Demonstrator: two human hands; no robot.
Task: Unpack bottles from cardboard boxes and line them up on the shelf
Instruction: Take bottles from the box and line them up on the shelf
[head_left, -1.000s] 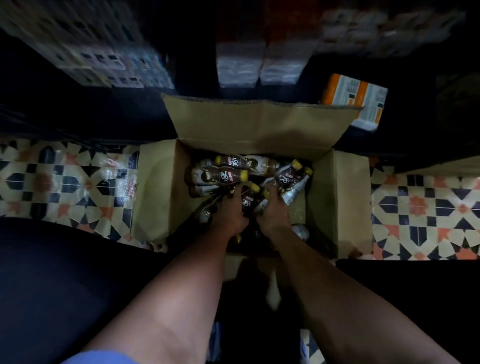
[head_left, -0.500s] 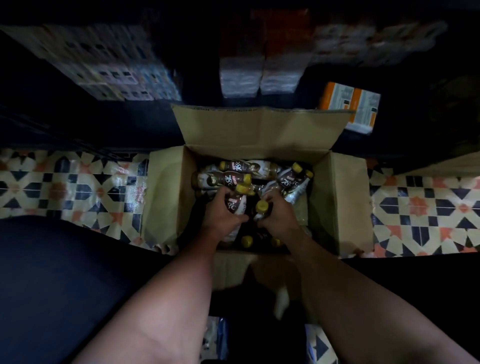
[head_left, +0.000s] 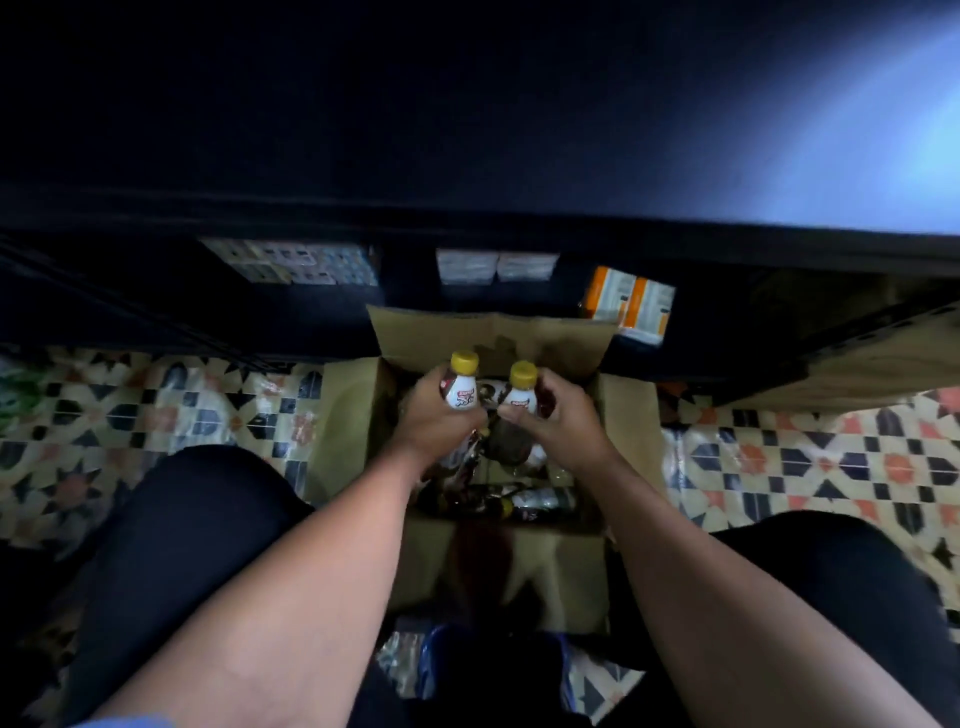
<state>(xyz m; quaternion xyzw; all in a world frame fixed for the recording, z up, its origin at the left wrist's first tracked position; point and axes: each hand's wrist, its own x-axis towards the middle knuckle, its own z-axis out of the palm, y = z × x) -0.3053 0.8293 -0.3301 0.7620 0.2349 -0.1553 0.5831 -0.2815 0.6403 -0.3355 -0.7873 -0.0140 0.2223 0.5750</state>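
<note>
Both hands lifted out of the cardboard box (head_left: 631, 415): left hand (head_left: 434, 421) grips one bottle (head_left: 460, 387), right hand (head_left: 558, 423) grips another bottle (head_left: 521, 391). Held side by side above the box, long axes upright, yellow caps up.

Open cardboard box (head_left: 353, 441) on floor (head_left: 156, 410), just before shelf (head_left: 311, 322). Above box, two bottles side by side: left bottle (head_left: 459, 387), right bottle (head_left: 521, 389). More bottles (head_left: 540, 501) lying inside box.
</note>
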